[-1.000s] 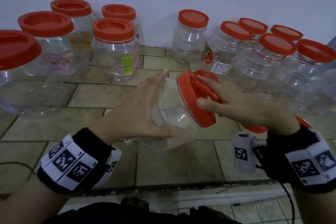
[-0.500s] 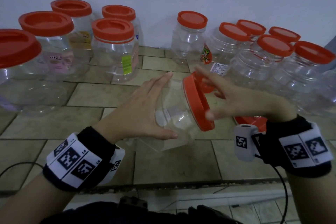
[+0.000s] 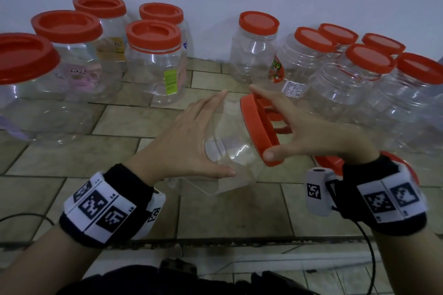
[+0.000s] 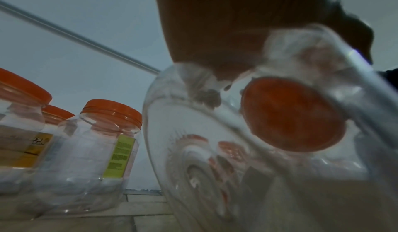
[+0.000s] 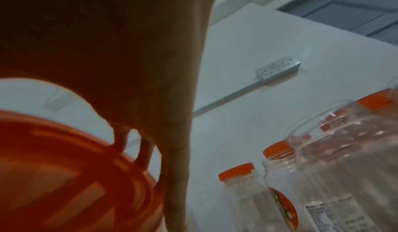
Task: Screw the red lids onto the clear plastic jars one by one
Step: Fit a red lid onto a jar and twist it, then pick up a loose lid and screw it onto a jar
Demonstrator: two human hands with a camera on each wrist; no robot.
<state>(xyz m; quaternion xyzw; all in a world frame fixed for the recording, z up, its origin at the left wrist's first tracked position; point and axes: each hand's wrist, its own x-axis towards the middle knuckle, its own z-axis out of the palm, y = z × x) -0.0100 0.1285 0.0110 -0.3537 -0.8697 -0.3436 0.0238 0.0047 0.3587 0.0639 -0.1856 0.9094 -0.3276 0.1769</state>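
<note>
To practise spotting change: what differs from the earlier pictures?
The right hand let go of the red lid: its fingers, curled over it a second ago, now spread across it, thumb at the lower rim. The left hand and the tilted clear jar stayed.

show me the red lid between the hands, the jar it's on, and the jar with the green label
red lid (image 3: 255,129): head view, on its side rim
held jar (image 3: 230,143): head view, on its clear body
green-label jar (image 3: 170,81): head view, on the label
</note>
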